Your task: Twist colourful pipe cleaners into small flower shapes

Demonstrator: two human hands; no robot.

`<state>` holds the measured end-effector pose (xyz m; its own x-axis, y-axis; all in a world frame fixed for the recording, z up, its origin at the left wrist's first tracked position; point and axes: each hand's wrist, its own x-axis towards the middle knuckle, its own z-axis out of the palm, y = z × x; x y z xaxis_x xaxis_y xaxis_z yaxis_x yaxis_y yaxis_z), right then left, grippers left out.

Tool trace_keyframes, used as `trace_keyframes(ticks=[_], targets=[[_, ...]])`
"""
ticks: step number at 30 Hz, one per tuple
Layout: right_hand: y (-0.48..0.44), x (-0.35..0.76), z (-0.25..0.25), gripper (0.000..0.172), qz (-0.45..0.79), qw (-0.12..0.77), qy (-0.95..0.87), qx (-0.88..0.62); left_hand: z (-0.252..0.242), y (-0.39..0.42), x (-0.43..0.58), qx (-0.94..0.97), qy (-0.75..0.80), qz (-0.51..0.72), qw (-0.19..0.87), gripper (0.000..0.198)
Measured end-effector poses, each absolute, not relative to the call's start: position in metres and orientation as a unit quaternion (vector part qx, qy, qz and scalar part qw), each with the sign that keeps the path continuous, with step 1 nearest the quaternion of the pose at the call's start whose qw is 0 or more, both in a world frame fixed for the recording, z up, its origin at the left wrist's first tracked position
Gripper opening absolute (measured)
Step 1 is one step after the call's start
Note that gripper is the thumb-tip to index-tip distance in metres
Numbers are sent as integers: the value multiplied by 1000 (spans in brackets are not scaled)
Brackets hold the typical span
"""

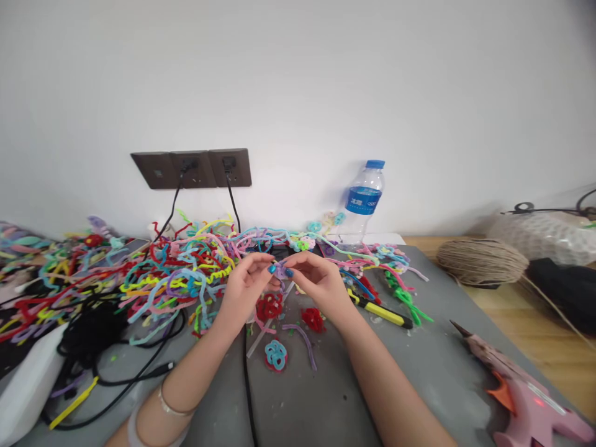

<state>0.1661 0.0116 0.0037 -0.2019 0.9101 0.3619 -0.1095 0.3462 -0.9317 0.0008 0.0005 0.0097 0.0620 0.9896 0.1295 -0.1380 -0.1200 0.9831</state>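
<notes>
Both hands meet near the middle of the head view, above the grey mat. My left hand pinches a small purple pipe-cleaner piece from the left side. From the right, my right hand pinches the same piece; its exact shape is partly hidden by the fingertips. Just below the hands lie a red coiled flower and another red piece. Nearer to me are a blue flower with a red edge and a loose purple strip.
Tangled coloured pipe cleaners spread across the back and left. Black cables lie at left. A bottle stands by the wall. At right are a yellow cutter, a pink glue gun and a twine ball.
</notes>
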Motion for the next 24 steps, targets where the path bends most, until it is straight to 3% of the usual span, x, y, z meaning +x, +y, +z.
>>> trace_keyframes(ticks=[6, 10, 14, 19, 21, 24], targets=[[9, 172, 23, 11, 424, 476, -672, -377, 9, 2, 1, 464, 400, 526, 590, 33], [-7, 195, 47, 15, 315, 378, -697, -522, 5, 0, 3, 445, 405, 509, 615, 34], [-34, 225, 48, 17, 147, 220, -719, -643, 0, -2, 6, 461, 392, 480, 636, 32], [-63, 241, 18, 49, 45, 12, -708, -704, 6, -5, 10, 442, 388, 480, 650, 31], [-67, 240, 9, 61, 12, -1, -710, -704, 10, -7, 12, 423, 386, 484, 661, 32], [-68, 238, 5, 64, -10, -5, -714, -700, 14, -8, 14, 400, 388, 484, 675, 34]])
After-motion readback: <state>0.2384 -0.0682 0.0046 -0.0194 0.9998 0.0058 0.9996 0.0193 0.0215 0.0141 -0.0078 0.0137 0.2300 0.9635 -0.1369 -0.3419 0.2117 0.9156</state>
